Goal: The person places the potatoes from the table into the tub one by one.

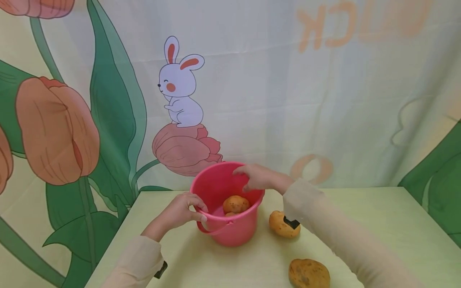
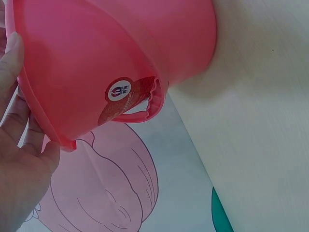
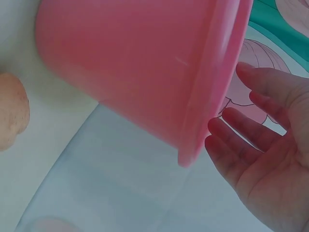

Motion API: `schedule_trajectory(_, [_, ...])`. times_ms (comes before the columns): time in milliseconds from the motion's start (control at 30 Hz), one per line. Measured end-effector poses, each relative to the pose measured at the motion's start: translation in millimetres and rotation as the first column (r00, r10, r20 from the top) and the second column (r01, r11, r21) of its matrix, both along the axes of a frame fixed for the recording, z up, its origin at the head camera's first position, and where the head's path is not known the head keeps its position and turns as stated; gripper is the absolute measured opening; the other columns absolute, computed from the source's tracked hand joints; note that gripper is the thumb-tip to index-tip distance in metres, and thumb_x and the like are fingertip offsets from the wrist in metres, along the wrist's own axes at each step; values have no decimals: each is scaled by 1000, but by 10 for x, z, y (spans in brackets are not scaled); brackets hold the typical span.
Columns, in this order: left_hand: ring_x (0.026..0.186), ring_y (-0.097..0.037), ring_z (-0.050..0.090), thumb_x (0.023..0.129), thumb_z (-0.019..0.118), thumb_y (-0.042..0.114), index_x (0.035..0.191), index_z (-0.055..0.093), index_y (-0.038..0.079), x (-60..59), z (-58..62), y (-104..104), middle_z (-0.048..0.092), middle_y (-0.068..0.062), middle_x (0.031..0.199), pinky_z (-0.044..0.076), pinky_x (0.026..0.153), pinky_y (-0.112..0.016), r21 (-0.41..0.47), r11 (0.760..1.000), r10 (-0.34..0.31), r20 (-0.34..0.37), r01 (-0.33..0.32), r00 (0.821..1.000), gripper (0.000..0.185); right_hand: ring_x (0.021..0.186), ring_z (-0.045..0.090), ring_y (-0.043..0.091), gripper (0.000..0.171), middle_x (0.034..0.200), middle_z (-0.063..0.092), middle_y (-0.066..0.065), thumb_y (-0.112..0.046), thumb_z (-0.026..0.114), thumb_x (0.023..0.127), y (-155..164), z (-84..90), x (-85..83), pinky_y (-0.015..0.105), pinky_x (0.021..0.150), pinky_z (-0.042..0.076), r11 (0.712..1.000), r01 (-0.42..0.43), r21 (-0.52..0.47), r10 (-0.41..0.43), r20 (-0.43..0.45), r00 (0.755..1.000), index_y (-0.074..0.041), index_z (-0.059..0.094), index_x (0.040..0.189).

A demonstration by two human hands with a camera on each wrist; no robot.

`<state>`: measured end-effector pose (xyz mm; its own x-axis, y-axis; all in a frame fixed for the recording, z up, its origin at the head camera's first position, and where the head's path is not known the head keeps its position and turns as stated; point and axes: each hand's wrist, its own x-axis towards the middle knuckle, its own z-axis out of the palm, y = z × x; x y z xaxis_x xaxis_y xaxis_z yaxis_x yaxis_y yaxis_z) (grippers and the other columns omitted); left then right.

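Observation:
A pink plastic bucket (image 1: 230, 232) stands on the pale green table (image 1: 378, 224), tipped slightly toward me. A brown potato (image 1: 235, 204) lies inside it. My left hand (image 1: 196, 210) grips the bucket's near-left rim, thumb and fingers curled round the edge. In the left wrist view the bucket (image 2: 111, 58) fills the frame, with that hand (image 2: 19, 145) at its rim. My right hand (image 1: 248, 178) hovers over the far-right rim, fingers relaxed and holding nothing. The right wrist view shows this hand (image 3: 260, 145) with loose fingers, just clear of the bucket (image 3: 140, 63).
Two more potatoes lie on the table, one (image 1: 282, 225) just right of the bucket under my right sleeve and one (image 1: 309, 274) near the front edge. A printed cloth backdrop (image 1: 252, 100) hangs right behind the table. The bucket's handle (image 2: 145, 108) hangs down its side.

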<state>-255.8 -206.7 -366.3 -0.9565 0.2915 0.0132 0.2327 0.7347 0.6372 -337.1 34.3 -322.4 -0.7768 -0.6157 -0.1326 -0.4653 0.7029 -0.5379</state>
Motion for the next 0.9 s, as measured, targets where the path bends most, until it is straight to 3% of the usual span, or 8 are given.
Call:
schedule_trajectory(333, [93,-19,47,66,76,21,79,69,17,10,15,5,61,4,85,52,64,-27,-5,1000,-14,-6,14,1000,15,108,48,23,58,122,50,5,-7,71,72,105,113,45,28,69,53,1000,22,5,-22,10,1000,-13,49,125])
schedule_trajectory(633, [93,-20,48,66,76,20,77,69,18,17,24,4,61,3,85,52,64,-27,-3,1000,-19,-10,19,1000,14,111,48,28,52,123,52,11,-6,65,77,242,176,39,32,76,52,999,-39,10,40,-50,998,-6,47,125])
schedule_trajectory(900, [93,-20,47,66,76,19,78,69,17,24,30,9,61,3,84,52,65,-27,-2,1000,-20,-8,20,1000,14,111,48,33,49,121,51,12,-8,63,79,401,228,21,34,77,51,1000,-26,-2,26,-40,999,-8,47,125])
